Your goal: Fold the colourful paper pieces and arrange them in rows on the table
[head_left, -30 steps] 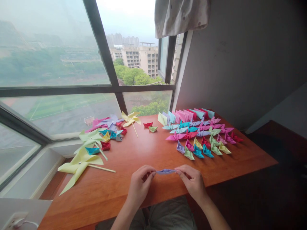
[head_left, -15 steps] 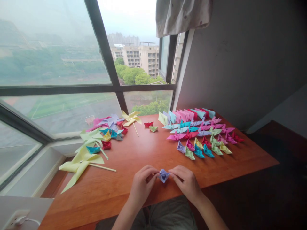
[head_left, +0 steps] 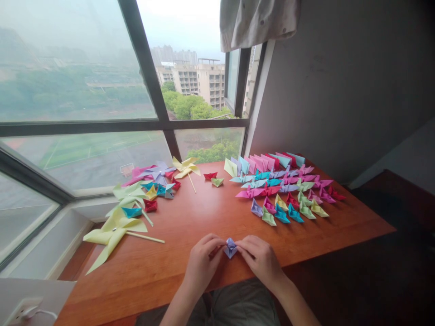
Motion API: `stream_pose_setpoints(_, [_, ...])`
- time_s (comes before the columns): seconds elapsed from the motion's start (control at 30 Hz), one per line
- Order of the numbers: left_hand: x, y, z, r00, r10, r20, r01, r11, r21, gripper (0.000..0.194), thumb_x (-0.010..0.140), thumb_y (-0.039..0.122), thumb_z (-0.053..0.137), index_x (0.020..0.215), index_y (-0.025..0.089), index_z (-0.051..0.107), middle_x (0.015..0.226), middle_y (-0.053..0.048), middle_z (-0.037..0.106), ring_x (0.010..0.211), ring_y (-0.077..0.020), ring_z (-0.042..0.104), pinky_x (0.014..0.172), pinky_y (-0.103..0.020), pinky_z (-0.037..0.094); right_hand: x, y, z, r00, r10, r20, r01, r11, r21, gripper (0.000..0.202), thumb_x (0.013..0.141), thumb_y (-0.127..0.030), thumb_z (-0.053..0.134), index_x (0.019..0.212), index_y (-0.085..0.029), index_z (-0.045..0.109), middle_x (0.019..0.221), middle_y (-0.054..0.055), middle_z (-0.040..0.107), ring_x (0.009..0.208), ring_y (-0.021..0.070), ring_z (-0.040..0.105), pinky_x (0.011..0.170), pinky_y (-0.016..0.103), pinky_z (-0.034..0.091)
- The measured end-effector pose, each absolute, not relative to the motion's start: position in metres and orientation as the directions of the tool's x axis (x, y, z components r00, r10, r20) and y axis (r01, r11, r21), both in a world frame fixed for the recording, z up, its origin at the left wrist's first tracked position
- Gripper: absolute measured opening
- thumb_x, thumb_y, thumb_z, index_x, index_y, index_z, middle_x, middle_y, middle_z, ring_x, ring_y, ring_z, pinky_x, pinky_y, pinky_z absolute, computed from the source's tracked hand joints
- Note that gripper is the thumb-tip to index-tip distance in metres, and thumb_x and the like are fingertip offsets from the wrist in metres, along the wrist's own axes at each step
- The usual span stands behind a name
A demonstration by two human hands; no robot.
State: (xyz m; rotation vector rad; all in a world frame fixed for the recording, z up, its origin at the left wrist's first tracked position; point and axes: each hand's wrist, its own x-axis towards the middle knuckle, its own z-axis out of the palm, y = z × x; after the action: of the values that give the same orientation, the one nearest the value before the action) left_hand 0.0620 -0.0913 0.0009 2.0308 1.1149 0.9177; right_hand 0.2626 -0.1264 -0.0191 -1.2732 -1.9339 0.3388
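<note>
Between my hands, near the front edge of the table, is a small purple folded paper boat (head_left: 230, 249). My left hand (head_left: 204, 258) pinches its left end between thumb and fingers. At the opposite end, my right hand (head_left: 260, 258) grips it in the same way. The boat's folds face up toward me, and its tips are partly covered by my fingertips. Nearest beyond it stand several finished paper boats, among them a light green one (head_left: 268, 217) and a purple one (head_left: 256, 208).
Rows of paper cranes (head_left: 258, 193) and folded paper pieces (head_left: 261, 164) fill the table's back right. Paper pinwheels (head_left: 113, 231) with sticks and several boats (head_left: 150, 205) lie at the left. A red boat (head_left: 210, 175) sits near the window on the wooden table (head_left: 204, 213).
My right hand has moved slightly left, closer to my left hand. The purple boat looks narrower between them and has shifted a little left.
</note>
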Motion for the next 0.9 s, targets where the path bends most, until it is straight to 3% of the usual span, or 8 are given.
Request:
stream_pose_setpoints(0.23, [0.059, -0.093, 0.000, 0.342, 0.908, 0.242, 0.439, -0.382, 0.813, 0.015, 0.092, 0.022, 0.054, 0.088, 0.020, 0.069, 0.085, -0.004, 0.067, 0.070, -0.0146, 0.060, 0.063, -0.023, 0.047, 0.267, -0.128, -0.016, -0.127, 0.882, 0.455, 0.617, 0.429, -0.660, 0.019, 0.095, -0.019, 0.053, 0.100, -0.021, 0.071, 0.084, 0.004, 0.069, 0.079, 0.0164, 0.065, 0.074, 0.027, 0.052])
stream_pose_setpoints(0.6, [0.061, -0.092, 0.003, 0.315, 0.923, 0.224, 0.449, -0.352, 0.821, 0.017, 0.094, 0.027, 0.052, 0.096, 0.019, 0.067, 0.090, -0.005, 0.066, 0.067, -0.0143, 0.059, 0.062, -0.024, 0.047, 0.275, -0.131, -0.020, -0.137, 0.893, 0.429, 0.676, 0.401, -0.619, 0.018, 0.094, -0.021, 0.054, 0.107, -0.022, 0.067, 0.092, 0.005, 0.070, 0.084, 0.0181, 0.066, 0.076, 0.029, 0.052])
stream_pose_setpoints(0.9, [0.061, -0.091, 0.002, 0.334, 0.918, 0.213, 0.446, -0.353, 0.822, 0.018, 0.093, 0.028, 0.052, 0.094, 0.019, 0.067, 0.087, -0.005, 0.067, 0.068, -0.0153, 0.060, 0.062, -0.025, 0.047, 0.272, -0.131, -0.015, -0.126, 0.882, 0.454, 0.673, 0.413, -0.614, 0.016, 0.094, -0.017, 0.052, 0.092, -0.022, 0.067, 0.083, 0.004, 0.068, 0.078, 0.0171, 0.064, 0.072, 0.028, 0.051])
